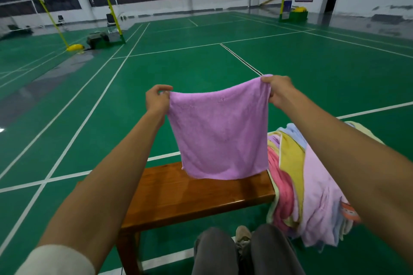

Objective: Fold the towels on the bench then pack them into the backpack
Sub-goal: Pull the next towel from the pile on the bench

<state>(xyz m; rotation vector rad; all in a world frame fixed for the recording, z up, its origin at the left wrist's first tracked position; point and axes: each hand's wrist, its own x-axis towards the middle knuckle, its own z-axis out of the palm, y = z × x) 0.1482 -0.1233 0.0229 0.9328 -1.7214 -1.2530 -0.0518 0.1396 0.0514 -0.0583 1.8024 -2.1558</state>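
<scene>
Nearest, two grey-trousered knees [245, 252] sit before a brown wooden bench [190, 198]. Heaped on its right end lies a pile of towels [308, 190] in pink, yellow, lilac and pale blue. Above the bench hangs a purple towel [219, 131], spread flat; the left hand [157, 98] pinches one top corner, the right hand [278, 91] the other. Beyond stretches a green badminton court [223, 56] with yellow net posts [114, 15].
</scene>
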